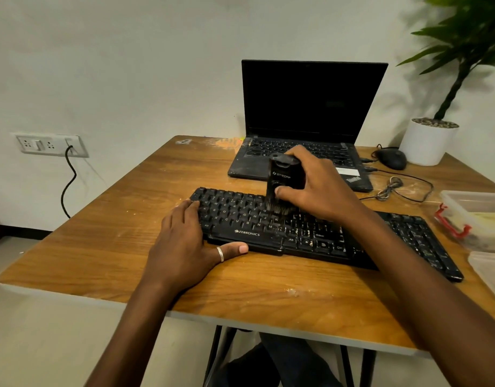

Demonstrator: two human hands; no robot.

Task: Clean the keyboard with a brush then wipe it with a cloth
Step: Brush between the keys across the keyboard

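A black keyboard lies slantwise on the wooden table; its left half looks clean, its right half is speckled with white dust. My right hand grips a black block-shaped brush, whose bristles press on the keys near the keyboard's middle. My left hand holds the keyboard's left end, fingers laid on the keys and the ringed thumb against the front edge. No cloth is in view.
An open black laptop stands behind the keyboard. A mouse with a coiled cable, and a white plant pot, sit at the back right. Clear plastic containers stand at the right edge. A wall socket is left.
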